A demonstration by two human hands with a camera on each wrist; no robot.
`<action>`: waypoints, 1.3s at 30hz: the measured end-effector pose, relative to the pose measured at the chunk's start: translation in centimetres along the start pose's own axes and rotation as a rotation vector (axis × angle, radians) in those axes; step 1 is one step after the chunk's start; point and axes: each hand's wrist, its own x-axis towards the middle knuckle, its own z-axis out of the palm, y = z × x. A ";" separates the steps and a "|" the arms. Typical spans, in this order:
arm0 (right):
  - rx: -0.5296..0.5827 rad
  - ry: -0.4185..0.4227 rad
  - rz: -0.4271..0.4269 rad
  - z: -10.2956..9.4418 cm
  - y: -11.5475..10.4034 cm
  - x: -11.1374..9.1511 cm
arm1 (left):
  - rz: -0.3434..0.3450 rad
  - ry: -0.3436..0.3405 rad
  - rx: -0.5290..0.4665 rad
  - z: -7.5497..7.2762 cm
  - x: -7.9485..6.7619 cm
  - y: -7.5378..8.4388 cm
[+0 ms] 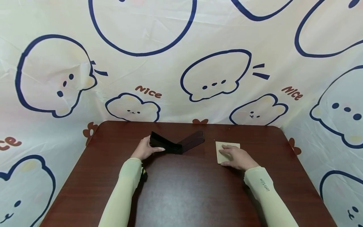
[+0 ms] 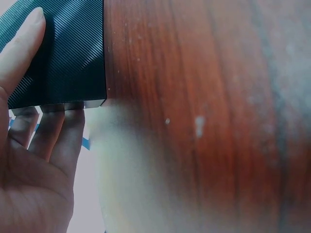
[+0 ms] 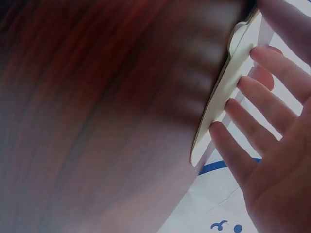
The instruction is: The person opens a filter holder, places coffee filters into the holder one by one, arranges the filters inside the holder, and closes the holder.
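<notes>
Nearest to you, two pale yellow-green fabric sleeves reach forward: the left sleeve (image 1: 122, 192) and the right sleeve (image 1: 267, 195), the latter bearing dark lettering near its cuff. A dark, strap-like item (image 1: 144, 175) shows beside your left cuff. Under both forearms lies the reddish-brown, wood-grained tabletop (image 1: 181, 192), with a pale glare patch between them. Beyond the right cuff, your right hand (image 1: 237, 158) is spread with its fingers nearly straight, their tips touching the flat, cream-coloured, roughly square pad (image 1: 222, 158). This pad is on the right part of the table, toward its far edge. Beyond the left cuff, your left hand (image 1: 144, 148) grips the left end of the black, open, box-like case (image 1: 170, 147), which is left of centre; the left wrist view shows your thumb on its finely ribbed face and other fingers at its edge. A dark brownish flat panel (image 1: 194, 141) extends from the case's right end, angled up and to the right; whether the two are joined cannot be told. Farthest away, a cream fabric backdrop (image 1: 170, 72) with blue-outlined cartoon animals and brown "Nice" lettering surrounds the table.
</notes>
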 end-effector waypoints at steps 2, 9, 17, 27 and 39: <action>0.006 -0.005 0.002 0.0 0.2 0.1 | 0.003 0.002 0.002 0.0 0.0 0.0; 0.026 0.000 -0.016 0.2 0.9 0.2 | 0.029 0.010 0.009 0.1 0.0 0.1; -0.036 0.064 -0.074 0.3 0.4 0.3 | 0.034 0.013 0.004 0.1 -0.1 0.2; -0.092 0.069 -0.072 0.1 -0.2 0.6 | 0.019 0.009 -0.008 0.0 0.0 0.1; -0.062 0.302 -0.182 -0.3 1.4 0.6 | 0.015 0.006 -0.007 0.0 0.2 0.0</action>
